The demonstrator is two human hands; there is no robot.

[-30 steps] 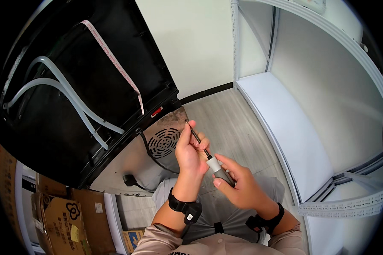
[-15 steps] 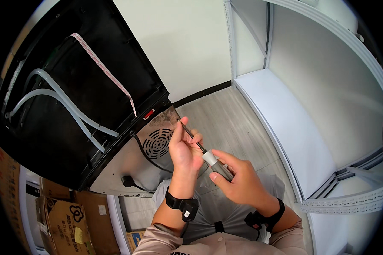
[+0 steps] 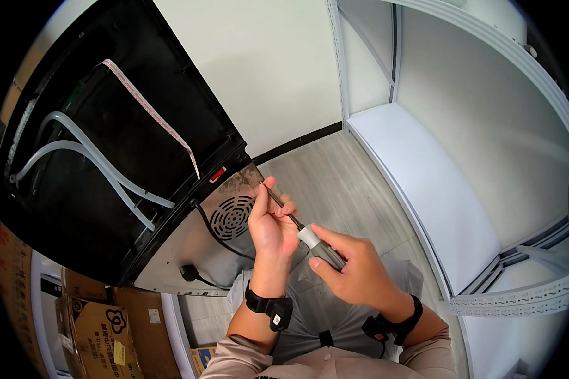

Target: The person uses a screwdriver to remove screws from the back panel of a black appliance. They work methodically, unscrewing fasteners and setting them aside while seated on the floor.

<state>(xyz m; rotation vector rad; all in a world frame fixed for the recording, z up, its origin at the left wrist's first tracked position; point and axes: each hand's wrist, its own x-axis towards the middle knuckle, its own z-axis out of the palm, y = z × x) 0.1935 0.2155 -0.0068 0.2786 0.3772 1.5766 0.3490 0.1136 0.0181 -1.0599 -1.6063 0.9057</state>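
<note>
A screwdriver with a grey handle and a thin dark shaft slants between my hands, its tip up and to the left. My right hand is wrapped round the handle. Up at the shaft, my left hand pinches close to the tip, palm turned up. Whether a small screw sits at the tip is too small to tell. Just left of my left hand stands an appliance with a metal panel, which has a round slotted vent. The panel's upper corner lies right behind the screwdriver tip.
A large black cover rises at the left, with pale hoses and a flat ribbon cable. A black cord with a plug lies against the panel. Cardboard boxes stand lower left; white shelving lines the right.
The view has shifted slightly, so the appliance sits a little lower and further left. Both hands keep the same hold on the screwdriver, with hardly any movement.
</note>
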